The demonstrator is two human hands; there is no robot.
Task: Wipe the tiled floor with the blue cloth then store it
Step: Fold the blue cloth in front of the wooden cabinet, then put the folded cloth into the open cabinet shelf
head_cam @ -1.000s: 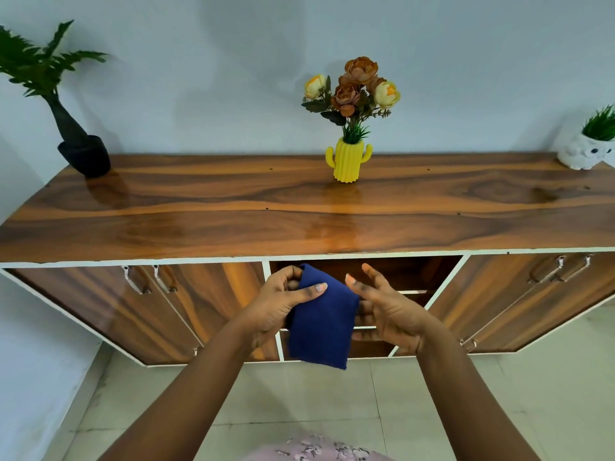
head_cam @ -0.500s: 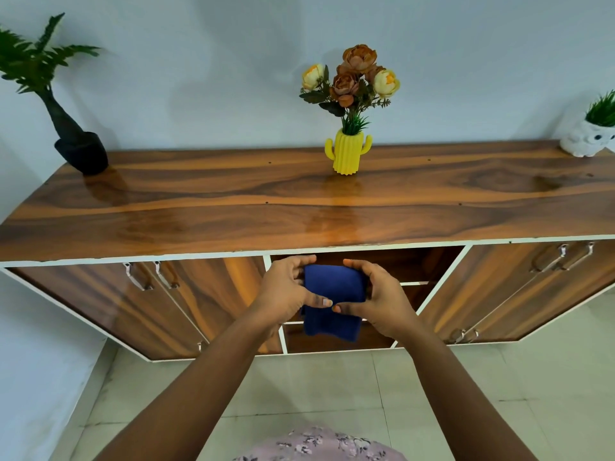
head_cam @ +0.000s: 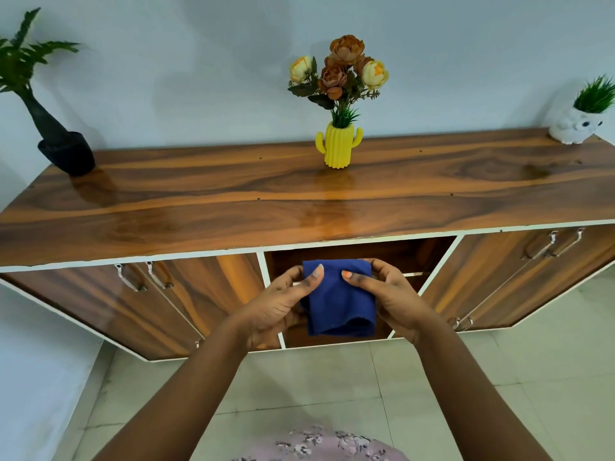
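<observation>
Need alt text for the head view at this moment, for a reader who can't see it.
Both hands, left hand and right hand, hold a folded blue cloth in front of the open middle compartment of a wooden sideboard. A yellow cactus vase of flowers stands on top, above the pale tiled floor.

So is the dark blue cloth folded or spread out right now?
Folded. The dark blue cloth is a compact doubled rectangle, pinched at its top corners by the left hand and right hand, before the open cabinet compartment.

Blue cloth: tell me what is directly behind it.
Behind the blue cloth, pinched by the left hand and right hand, is the cabinet's open middle compartment with a shelf edge. The cloth hides its contents.
</observation>
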